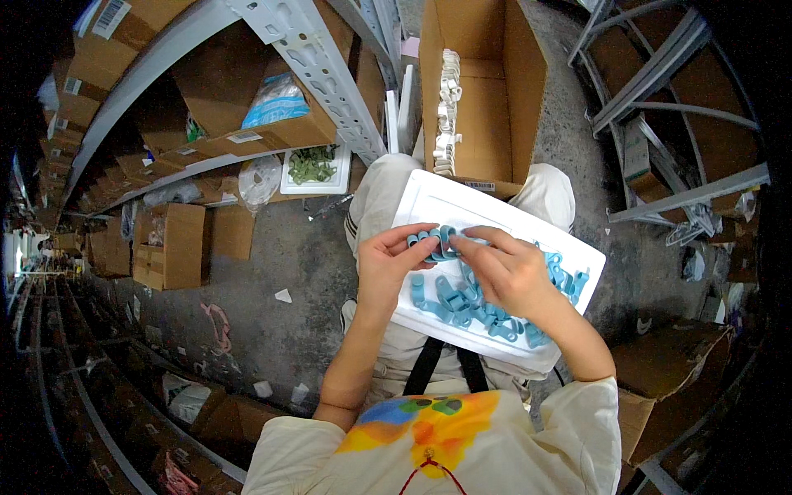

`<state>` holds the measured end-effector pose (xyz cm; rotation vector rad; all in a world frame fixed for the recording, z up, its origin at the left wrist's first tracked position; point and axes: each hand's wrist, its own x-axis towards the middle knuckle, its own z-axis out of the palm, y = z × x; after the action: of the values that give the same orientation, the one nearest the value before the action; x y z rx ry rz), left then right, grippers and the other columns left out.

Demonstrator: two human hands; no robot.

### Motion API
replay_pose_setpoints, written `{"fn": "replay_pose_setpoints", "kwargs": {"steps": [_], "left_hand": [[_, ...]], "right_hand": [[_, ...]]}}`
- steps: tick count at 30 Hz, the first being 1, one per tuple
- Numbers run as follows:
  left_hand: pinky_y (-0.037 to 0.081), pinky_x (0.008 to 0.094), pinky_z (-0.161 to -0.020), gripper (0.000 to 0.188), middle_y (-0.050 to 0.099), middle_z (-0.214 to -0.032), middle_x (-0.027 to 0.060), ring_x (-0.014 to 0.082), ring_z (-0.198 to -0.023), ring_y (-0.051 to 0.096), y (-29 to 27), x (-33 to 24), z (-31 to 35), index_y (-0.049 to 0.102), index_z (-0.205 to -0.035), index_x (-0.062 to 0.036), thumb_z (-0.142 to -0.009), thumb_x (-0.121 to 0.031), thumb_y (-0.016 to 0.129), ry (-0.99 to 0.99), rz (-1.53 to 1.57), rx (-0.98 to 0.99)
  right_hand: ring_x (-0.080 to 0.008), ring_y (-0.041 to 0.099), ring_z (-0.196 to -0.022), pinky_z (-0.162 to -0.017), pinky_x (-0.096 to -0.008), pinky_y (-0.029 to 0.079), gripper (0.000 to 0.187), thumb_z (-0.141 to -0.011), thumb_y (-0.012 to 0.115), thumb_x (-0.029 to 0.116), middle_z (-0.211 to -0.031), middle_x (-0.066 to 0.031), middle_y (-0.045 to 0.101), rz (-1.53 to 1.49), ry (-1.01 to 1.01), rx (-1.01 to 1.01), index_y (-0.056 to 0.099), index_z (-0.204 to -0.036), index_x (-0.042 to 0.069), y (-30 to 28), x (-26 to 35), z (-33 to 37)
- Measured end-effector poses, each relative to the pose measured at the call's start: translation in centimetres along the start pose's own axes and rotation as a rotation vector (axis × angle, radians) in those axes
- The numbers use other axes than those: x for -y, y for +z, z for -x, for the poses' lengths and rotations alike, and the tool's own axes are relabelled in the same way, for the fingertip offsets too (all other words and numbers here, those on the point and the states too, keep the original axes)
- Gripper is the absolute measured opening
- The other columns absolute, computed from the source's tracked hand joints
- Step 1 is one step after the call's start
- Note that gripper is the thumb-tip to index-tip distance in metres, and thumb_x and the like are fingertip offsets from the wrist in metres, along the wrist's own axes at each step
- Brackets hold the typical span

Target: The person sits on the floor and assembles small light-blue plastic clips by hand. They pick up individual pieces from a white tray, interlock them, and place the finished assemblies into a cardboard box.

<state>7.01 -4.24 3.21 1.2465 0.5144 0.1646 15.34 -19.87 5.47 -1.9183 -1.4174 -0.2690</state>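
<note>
A white rectangular tray point(462, 206) rests on my lap and holds several small light-blue plastic clips point(462, 301). My left hand point(388, 264) pinches a short row of the blue clips point(433, 242) above the tray. My right hand point(503, 268) meets it from the right, fingertips on the same row of clips. Loose blue clips lie under and to the right of my right hand.
An open cardboard box point(487, 91) with a stack of white clips point(447, 107) stands beyond my knees. On the left are metal shelves with cardboard boxes point(169, 243), a white tray of green pieces point(313, 169) and bagged goods. A metal rack point(660, 99) lies at right.
</note>
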Motion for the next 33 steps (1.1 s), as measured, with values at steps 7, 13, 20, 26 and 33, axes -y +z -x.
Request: {"fn": "replay_pose_setpoints", "kwargs": {"steps": [7, 13, 20, 26, 33], "left_hand": [[0.048, 0.0173, -0.056, 0.023, 0.062, -0.081, 0.0078, 0.0089, -0.068, 0.059, -0.4, -0.3, 0.0, 0.059, -0.095, 0.0036, -0.074, -0.005, 0.062, -0.093, 0.019, 0.094], [0.048, 0.0177, -0.056, 0.023, 0.061, -0.080, 0.0054, 0.0079, -0.070, 0.058, -0.4, -0.3, 0.0, 0.059, -0.095, 0.0021, -0.073, -0.005, 0.063, -0.109, -0.018, 0.140], [0.047, 0.0166, -0.056, 0.024, 0.061, -0.080, 0.0054, 0.0081, -0.070, 0.058, -0.2, 0.0, 0.0, 0.060, -0.095, 0.0023, -0.072, -0.005, 0.063, -0.072, -0.040, 0.130], [0.050, 0.0203, -0.055, 0.025, 0.062, -0.078, 0.0086, 0.0097, -0.065, 0.059, -0.1, 0.4, 0.0, 0.059, -0.096, 0.0030, -0.073, -0.008, 0.062, -0.083, -0.010, 0.111], [0.050, 0.0190, -0.057, 0.025, 0.060, -0.077, 0.0052, 0.0083, -0.067, 0.058, 0.2, 1.1, -0.1, 0.058, -0.098, 0.0022, -0.076, -0.010, 0.059, -0.163, 0.184, 0.115]], "right_hand": [[-0.0201, 0.058, -0.070, -0.057, -0.0287, 0.048, 0.028, -0.064, 0.063, -0.001, -0.089, -0.0105, 0.056, -0.245, 0.226, -0.001, 0.057, -0.091, 0.005, 0.4, 0.1, 0.5], [-0.0192, 0.055, -0.073, -0.062, -0.0283, 0.047, 0.038, -0.064, 0.065, 0.001, -0.078, -0.0096, 0.057, -0.590, 0.535, 0.015, 0.056, -0.100, 0.007, 0.5, 0.1, 0.5], [-0.0197, 0.053, -0.072, -0.063, -0.0286, 0.046, 0.035, -0.068, 0.063, 0.002, -0.077, -0.0094, 0.057, -0.589, 0.558, 0.168, 0.058, -0.102, 0.007, 0.5, -0.2, 0.5], [-0.0195, 0.050, -0.073, -0.065, -0.0276, 0.042, 0.032, -0.067, 0.064, 0.005, -0.080, -0.0098, 0.053, -0.479, 0.438, 0.030, 0.061, -0.098, 0.008, 1.1, -0.6, 0.7], [-0.0171, 0.049, -0.062, -0.057, -0.0235, 0.041, 0.021, -0.067, 0.066, 0.009, -0.072, -0.0056, 0.054, -0.493, 0.666, -0.077, 0.061, -0.086, 0.004, 1.6, 0.4, 0.8]]}}
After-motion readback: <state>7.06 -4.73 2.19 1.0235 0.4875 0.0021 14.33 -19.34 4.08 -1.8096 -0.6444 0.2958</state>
